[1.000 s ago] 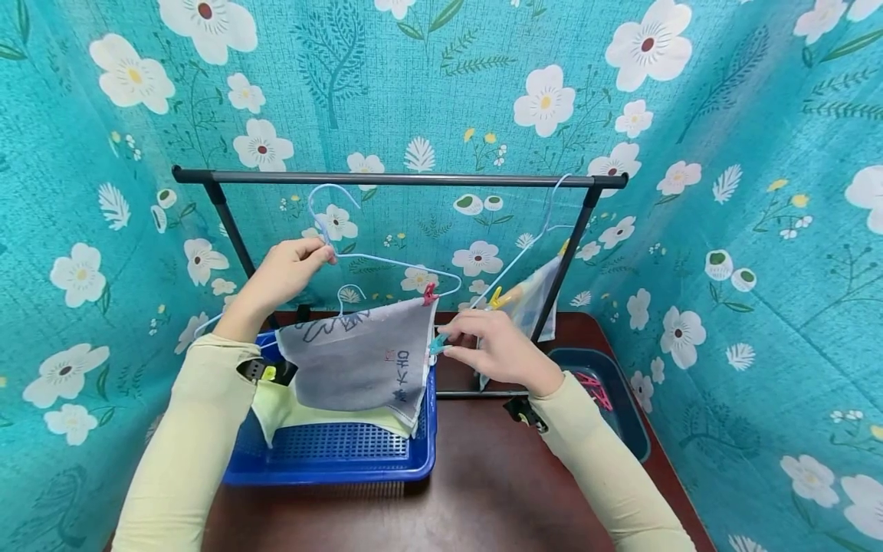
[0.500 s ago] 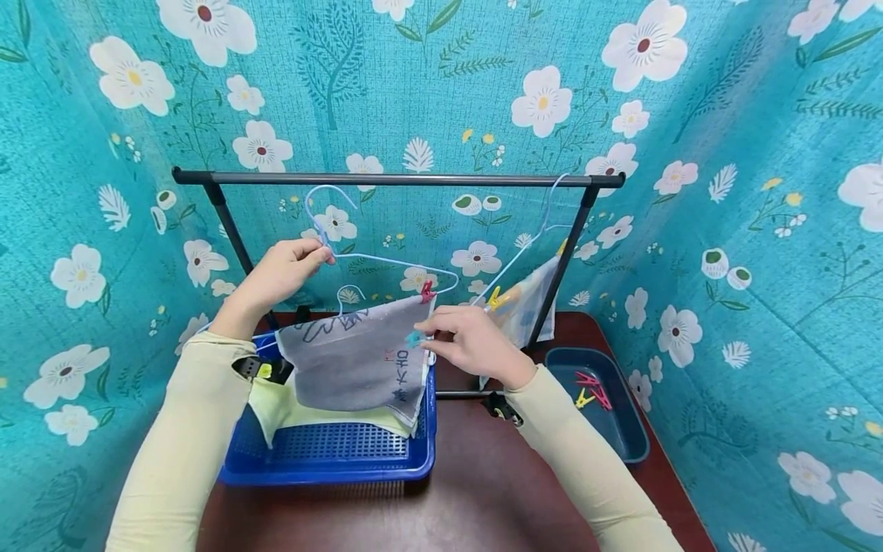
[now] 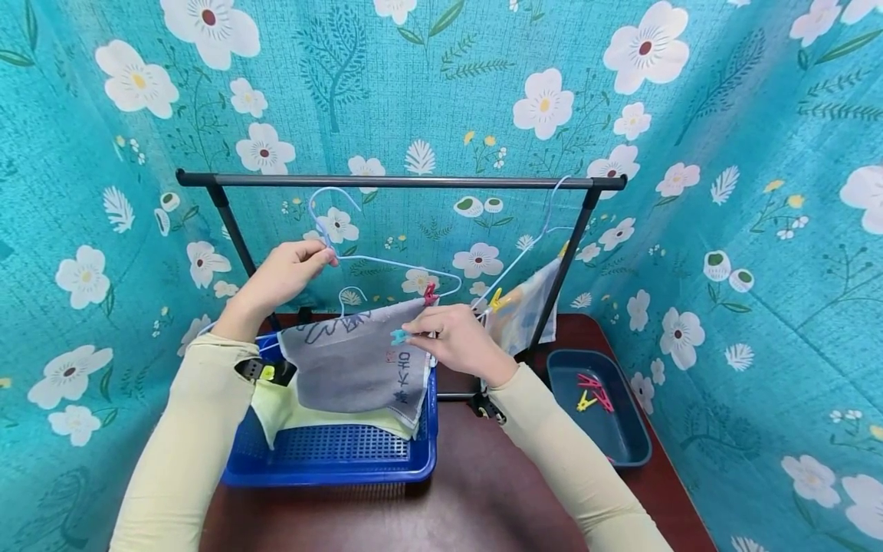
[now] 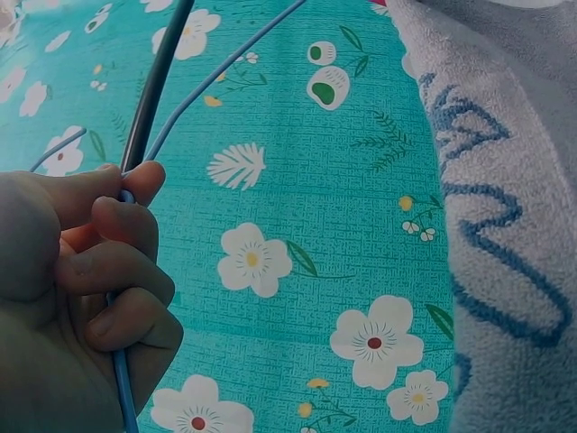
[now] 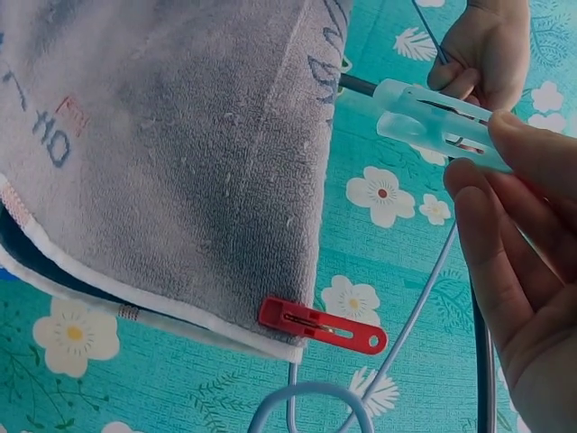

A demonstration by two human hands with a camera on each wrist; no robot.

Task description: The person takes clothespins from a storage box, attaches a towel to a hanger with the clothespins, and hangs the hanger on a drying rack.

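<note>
My left hand (image 3: 286, 268) grips the neck of a light blue clothes hanger (image 3: 386, 263), its hook up in front of the rack bar. Over the hanger hangs a grey towel (image 3: 345, 372) with dark lettering. A red clothespin (image 5: 320, 325) fastens the towel's right corner to the hanger. Between thumb and fingers my right hand (image 3: 465, 341) pinches a teal clothespin (image 5: 433, 122). In the right wrist view this clothespin points toward the towel's top fold, apart from the cloth. The left wrist view shows the left fingers (image 4: 135, 262) curled round the hanger wire.
Behind stands a black rack (image 3: 400, 182). On its right end hangs another hanger with a pale cloth (image 3: 531, 299) and yellow clothespins (image 3: 497, 299). Below the towel sits a blue basket (image 3: 331, 477) with yellow cloth (image 3: 324, 415). A dark tray (image 3: 631, 441) at right holds several clothespins.
My right hand has moved left with the teal clothespin, from the towel's right edge to in front of its upper right part. The left hand has stayed nearly still on the hanger.
</note>
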